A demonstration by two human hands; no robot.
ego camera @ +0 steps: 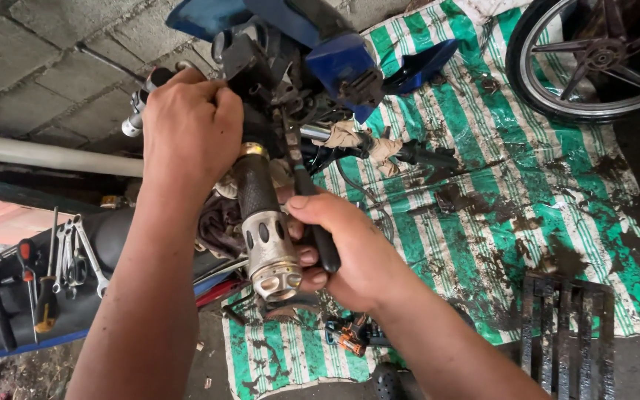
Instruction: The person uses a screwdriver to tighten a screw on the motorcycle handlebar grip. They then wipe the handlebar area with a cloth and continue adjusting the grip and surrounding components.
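Note:
My left hand [187, 126] is closed over the parts at the top of a motorcycle handlebar, beside the black switch housing [242, 59]. My right hand [350, 252] grips the black handle of a screwdriver [312, 215], its shaft pointing up into the handlebar assembly. Between both hands lies the handlebar grip [264, 222], black rubber with a silver slotted end cap. Blue fairing pieces [342, 63] sit above. What my left hand's fingers pinch is hidden.
A green-and-white striped tarp [498, 192], smeared with dark grease, covers the ground. A motorcycle wheel [594, 55] stands at the top right. Wrenches and screwdrivers [68, 259] rest on a black seat at left. A metal grate [568, 333] lies at the bottom right.

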